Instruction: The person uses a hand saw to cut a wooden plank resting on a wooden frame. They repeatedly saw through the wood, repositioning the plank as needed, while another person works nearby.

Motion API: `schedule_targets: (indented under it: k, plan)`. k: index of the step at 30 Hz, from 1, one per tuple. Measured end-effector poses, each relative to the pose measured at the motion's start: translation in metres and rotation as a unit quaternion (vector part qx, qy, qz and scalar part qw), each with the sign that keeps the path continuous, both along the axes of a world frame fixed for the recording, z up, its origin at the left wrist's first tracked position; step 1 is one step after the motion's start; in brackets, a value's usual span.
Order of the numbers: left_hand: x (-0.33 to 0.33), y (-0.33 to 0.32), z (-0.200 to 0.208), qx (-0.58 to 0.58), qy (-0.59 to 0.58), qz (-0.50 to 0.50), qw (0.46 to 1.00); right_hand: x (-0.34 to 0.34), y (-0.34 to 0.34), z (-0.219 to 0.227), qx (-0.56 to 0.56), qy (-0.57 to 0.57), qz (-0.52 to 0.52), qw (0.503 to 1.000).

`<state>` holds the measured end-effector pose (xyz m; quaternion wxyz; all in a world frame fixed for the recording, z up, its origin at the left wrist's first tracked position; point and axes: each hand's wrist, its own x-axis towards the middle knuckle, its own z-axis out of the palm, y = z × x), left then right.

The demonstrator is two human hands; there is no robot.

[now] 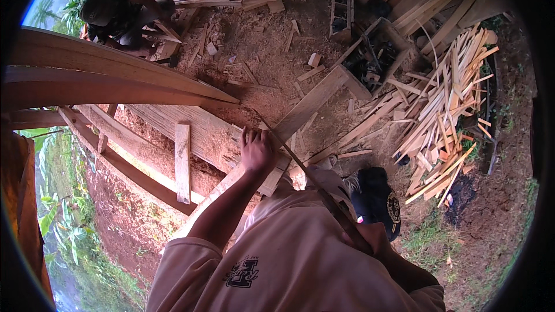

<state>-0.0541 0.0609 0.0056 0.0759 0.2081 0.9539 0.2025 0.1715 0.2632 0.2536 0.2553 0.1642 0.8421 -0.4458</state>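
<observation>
A long, dark, tapering handsaw (321, 188) is seen nearly edge-on, slanting from my waist on the right up to the wood in front of me. My right hand (373, 238), partly hidden by shirt and shadow, is closed round its wide end. A pale board (315, 99) lies slantwise across a thick plank bench (193, 124), its far end reaching a wooden box. Bent over this board, the fingers of my left hand (258, 149) grip it just left of the blade. The blade passes close by the board; whether it touches is unclear.
Curved timbers (115, 75) jut in from the left. A short wood strip (182, 162) lies across the bench. An open wooden box (384, 52) with dark tools stands ahead, and a heap of offcuts (445, 115) at right. Another person (118, 17) crouches far left.
</observation>
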Motion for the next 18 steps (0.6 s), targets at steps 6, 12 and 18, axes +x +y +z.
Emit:
schedule_targets:
  k: [6, 12, 18]
  plan:
    - [0.0, 0.001, -0.004, 0.025, 0.009, 0.01, 1.0, -0.007, 0.0, 0.011, 0.061, -0.004, 0.034, 0.998]
    - [-0.001, 0.0, 0.001, 0.017, 0.008, 0.011, 1.0, -0.018, 0.005, 0.019, 0.004, 0.008, 0.005, 1.0]
    - [-0.003, 0.0, 0.003, 0.005, 0.003, -0.005, 1.0, -0.03, 0.005, -0.012, 0.077, 0.046, 0.109, 0.99]
